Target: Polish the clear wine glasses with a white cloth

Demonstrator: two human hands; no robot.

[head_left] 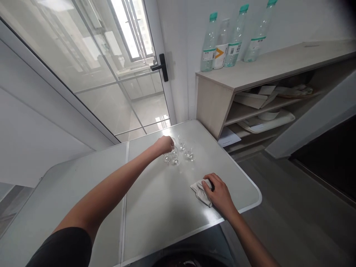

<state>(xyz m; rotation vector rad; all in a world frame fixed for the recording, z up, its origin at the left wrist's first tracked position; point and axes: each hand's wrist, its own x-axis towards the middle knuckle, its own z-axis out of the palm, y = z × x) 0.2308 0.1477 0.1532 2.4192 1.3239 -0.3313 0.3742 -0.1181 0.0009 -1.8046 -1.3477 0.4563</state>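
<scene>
Several small clear stemmed glasses stand close together on the pale table [155, 207], among them one glass [175, 160] at the front and another glass [190, 154] on the right. My left hand [164, 144] reaches over the left side of this group, its fingers closed at the rim of a stemmed glass; the fingertips are partly hidden. Nearer the front edge, my right hand [219, 191] is closed on a folded white cloth [202, 193] that rests on the tabletop. A dark patch shows between thumb and fingers, and I cannot make out what it is.
Beyond the table is a glass door [105, 63] with a black handle [163, 67]. On the right, a wooden shelf unit [213, 100] carries several plastic bottles [233, 48] on top and trays [269, 122] inside. A seam crosses the table on the left.
</scene>
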